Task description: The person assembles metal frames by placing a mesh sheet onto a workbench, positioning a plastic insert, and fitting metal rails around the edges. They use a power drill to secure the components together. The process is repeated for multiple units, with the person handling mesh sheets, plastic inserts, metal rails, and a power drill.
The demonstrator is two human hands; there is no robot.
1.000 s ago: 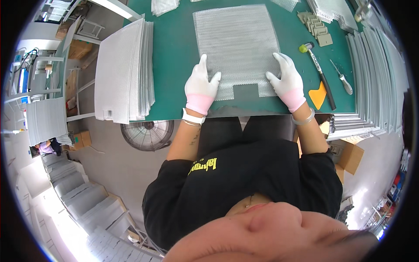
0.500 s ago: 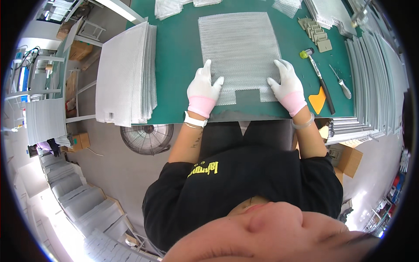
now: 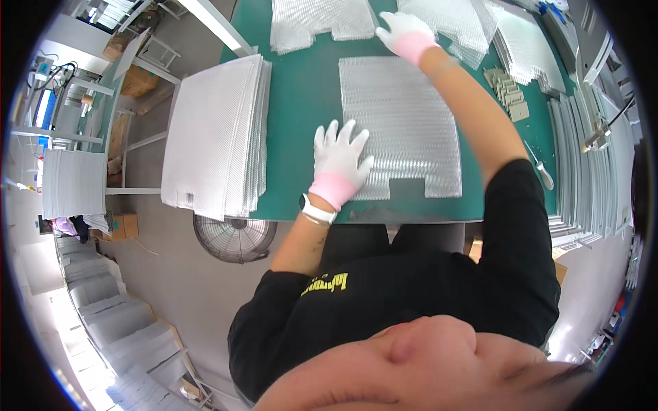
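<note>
In front of me lies a silver mesh sheet (image 3: 404, 127) with a rectangular notch in its near edge. My left hand (image 3: 340, 161), in a white glove with a pink cuff, rests open across its left edge, fingers spread. Stretched over the table, my right hand (image 3: 408, 35), gloved alike, is beyond the sheet's far edge. Its fingers are apart and nothing shows in them. Their tips are nearest the edge of a far mesh piece (image 3: 319, 20); whether they touch it I cannot tell. More clear-looking mesh pieces (image 3: 456, 24) lie to the right of that hand.
A stack of mesh sheets (image 3: 216, 130) stands at the left of the green table (image 3: 301, 89). To the right are small beige plates (image 3: 507, 92), a screwdriver (image 3: 541, 168), another mesh stack (image 3: 531, 51) and upright panels (image 3: 582, 157). A floor fan (image 3: 236, 240) stands below the table edge.
My right hand has left the sheet's right side and moved to the far side. The left hand now lies flatter on the left edge. My right arm now hides the hammer and yellow scraper.
</note>
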